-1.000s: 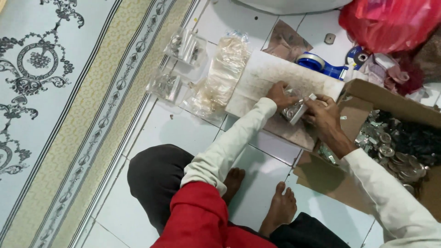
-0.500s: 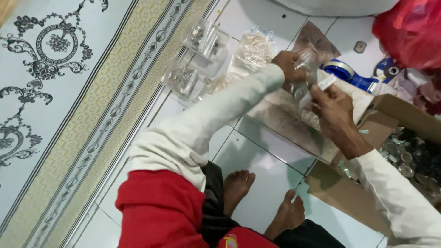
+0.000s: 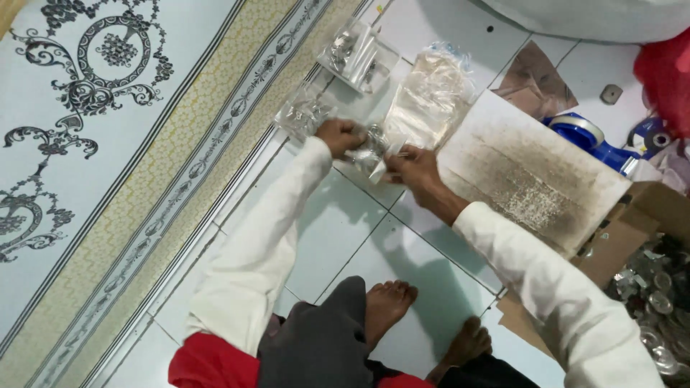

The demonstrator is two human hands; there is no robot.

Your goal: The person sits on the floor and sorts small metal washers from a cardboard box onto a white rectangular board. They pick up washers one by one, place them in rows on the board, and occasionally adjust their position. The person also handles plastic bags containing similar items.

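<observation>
My left hand (image 3: pixel 338 134) and my right hand (image 3: pixel 415 166) together grip a small clear plastic packet (image 3: pixel 372 146) with shiny metal parts inside, low over the white floor tiles. Just beyond the left hand lies another filled clear packet (image 3: pixel 304 115). Further back sit more filled packets (image 3: pixel 357 55). A stack of empty clear bags (image 3: pixel 431 93) lies just past the right hand. Both arms wear white sleeves.
A worn white board (image 3: pixel 532 172) lies to the right, with a blue tape dispenser (image 3: pixel 593 140) behind it. An open cardboard box (image 3: pixel 658 205) at the right edge holds several small metal parts (image 3: pixel 658 287). A patterned carpet (image 3: pixel 108 144) covers the left. My bare feet (image 3: pixel 388 305) rest below.
Both hands have carried the small packet leftward, off the white board and over to the floor tiles beside the filled packets near the carpet edge.
</observation>
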